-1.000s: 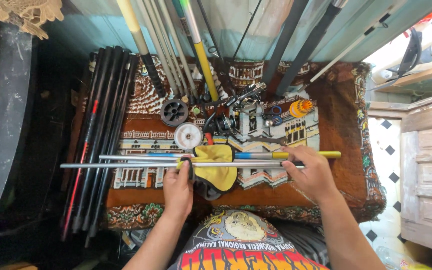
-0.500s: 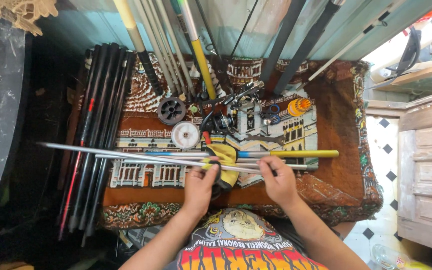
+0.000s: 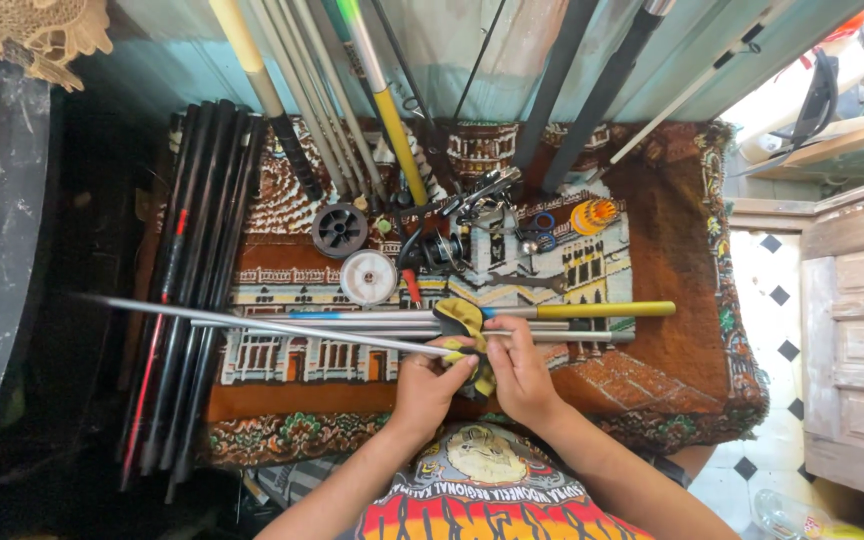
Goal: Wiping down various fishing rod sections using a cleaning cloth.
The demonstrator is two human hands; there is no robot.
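Thin grey rod (image 3: 272, 327) — light, stiff, slick, whippy at the tip; left hand (image 3: 430, 385) and right hand (image 3: 520, 372) fingers pinch its butt end through a yellow cloth (image 3: 464, 320) — best held there.

Spools (image 3: 368, 277) behind rods (image 3: 372, 322) (on rug (image 3: 672, 390))

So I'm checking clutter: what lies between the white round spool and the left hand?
In the head view, thin silver-grey rod sections cross between the white round spool and left hand.

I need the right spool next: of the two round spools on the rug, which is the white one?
The white spool, nearer the hands and just above the long rods. The other spool is dark grey and lies farther up the rug.
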